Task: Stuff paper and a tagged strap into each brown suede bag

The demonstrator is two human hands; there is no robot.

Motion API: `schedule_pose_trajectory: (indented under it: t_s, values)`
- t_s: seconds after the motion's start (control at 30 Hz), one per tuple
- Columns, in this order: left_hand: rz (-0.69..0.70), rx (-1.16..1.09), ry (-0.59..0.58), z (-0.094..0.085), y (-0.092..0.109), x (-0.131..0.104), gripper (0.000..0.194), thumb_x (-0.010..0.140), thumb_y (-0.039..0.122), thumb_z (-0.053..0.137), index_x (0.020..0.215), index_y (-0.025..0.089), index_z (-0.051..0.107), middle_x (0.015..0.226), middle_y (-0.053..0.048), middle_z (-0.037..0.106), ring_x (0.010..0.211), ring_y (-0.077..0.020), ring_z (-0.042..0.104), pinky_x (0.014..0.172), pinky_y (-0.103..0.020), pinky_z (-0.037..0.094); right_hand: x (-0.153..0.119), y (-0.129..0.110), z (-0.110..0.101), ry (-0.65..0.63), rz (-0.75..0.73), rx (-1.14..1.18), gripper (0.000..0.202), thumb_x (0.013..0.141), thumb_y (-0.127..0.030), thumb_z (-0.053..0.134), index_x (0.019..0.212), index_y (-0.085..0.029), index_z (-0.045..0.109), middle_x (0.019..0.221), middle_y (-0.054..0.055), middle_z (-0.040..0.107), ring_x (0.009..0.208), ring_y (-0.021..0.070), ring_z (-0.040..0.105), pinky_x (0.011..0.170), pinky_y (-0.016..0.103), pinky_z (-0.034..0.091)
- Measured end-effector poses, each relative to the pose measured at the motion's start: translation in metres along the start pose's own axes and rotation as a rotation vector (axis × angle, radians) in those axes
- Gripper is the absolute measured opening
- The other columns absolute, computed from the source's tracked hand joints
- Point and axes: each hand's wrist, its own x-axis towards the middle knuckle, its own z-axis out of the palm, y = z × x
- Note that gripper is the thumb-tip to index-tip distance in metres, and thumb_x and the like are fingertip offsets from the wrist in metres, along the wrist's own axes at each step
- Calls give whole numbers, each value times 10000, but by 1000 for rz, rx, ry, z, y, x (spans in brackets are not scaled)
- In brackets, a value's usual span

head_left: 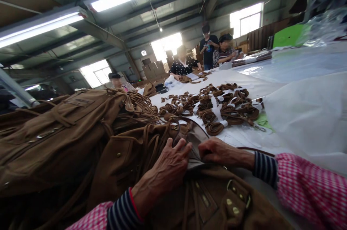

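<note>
A brown canvas bag (pixel 206 201) with brass-coloured buckles and rivets lies in front of me, its mouth open to a grey lining (pixel 196 132). My left hand (pixel 169 166) is closed on the near-left side of that mouth, fingers bent over the fabric and fingertips partly hidden. Across from it, my right hand (pixel 219 152) has its fingers curled in a grip on the right edge of the opening. Directly left, against my left hand's side, is another brown bag (pixel 119 154) with a flap and hanging cords.
More brown bags (pixel 59 129) are heaped at the left. Coiled brown straps (pixel 217 111) tied with white bands cover the middle of the white table (pixel 244 85). Clear plastic sheeting (pixel 306 103) lies at right. Several people, including one in a polka-dot top (pixel 184 66), are at the far end.
</note>
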Motion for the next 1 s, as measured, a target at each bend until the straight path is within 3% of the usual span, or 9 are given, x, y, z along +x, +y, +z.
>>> schedule_pose_trajectory:
  t_s: [0.1, 0.2, 0.37, 0.57, 0.7, 0.87, 1.0]
  values:
    - [-64, -131, -112, -7, 0, 3, 545, 852, 171, 546, 1394, 218, 508, 1393, -99, 560, 1385, -334, 377, 1167, -661, 275, -5, 1, 10, 144, -46, -98, 121, 762, -64, 573, 707, -172, 577, 683, -36, 549, 664, 120, 529, 644, 226, 360]
    - [-130, -180, -135, -22, 4, 13, 647, 787, 166, 585, 1407, 315, 475, 1223, -63, 587, 1244, -315, 457, 1084, -656, 373, -9, -2, 16, 222, -147, -235, 148, 814, -49, 534, 788, -174, 608, 756, -3, 603, 679, 126, 534, 625, 238, 337]
    - [-139, -158, -101, -34, 9, 22, 486, 749, 127, 581, 1203, 298, 596, 1088, -49, 592, 1125, -291, 492, 983, -556, 437, -12, -7, 15, 254, -261, -390, 197, 868, -39, 474, 828, -183, 602, 763, 0, 590, 632, 121, 483, 577, 258, 279]
    - [-189, -127, 61, -7, 17, 3, 626, 852, 35, 469, 1405, 329, 473, 1291, -38, 619, 1184, -291, 490, 974, -553, 384, -10, -8, 16, 272, -232, -419, 159, 838, -39, 531, 808, -184, 588, 777, -6, 600, 637, 112, 505, 573, 241, 284]
    - [-176, -150, 137, 2, 22, 1, 589, 868, 13, 445, 1366, 325, 490, 1354, -12, 612, 1232, -296, 467, 983, -562, 356, -10, -5, 17, 281, -232, -416, 150, 822, -35, 560, 797, -183, 575, 781, -7, 598, 650, 111, 517, 576, 229, 289]
    - [-123, -257, 100, 2, 16, 12, 484, 836, 39, 492, 1241, 298, 549, 1276, -14, 649, 1274, -293, 459, 1077, -622, 297, -11, -5, 16, 293, -276, -450, 191, 816, -11, 510, 741, -182, 549, 721, -8, 561, 603, 113, 464, 555, 246, 257]
    - [-96, -311, 104, 18, 9, 17, 539, 794, 80, 548, 1294, 280, 530, 1305, -40, 631, 1395, -317, 361, 1177, -689, 154, -11, -3, 19, 297, -296, -421, 207, 856, -25, 477, 754, -182, 565, 721, -4, 567, 594, 112, 456, 547, 246, 256]
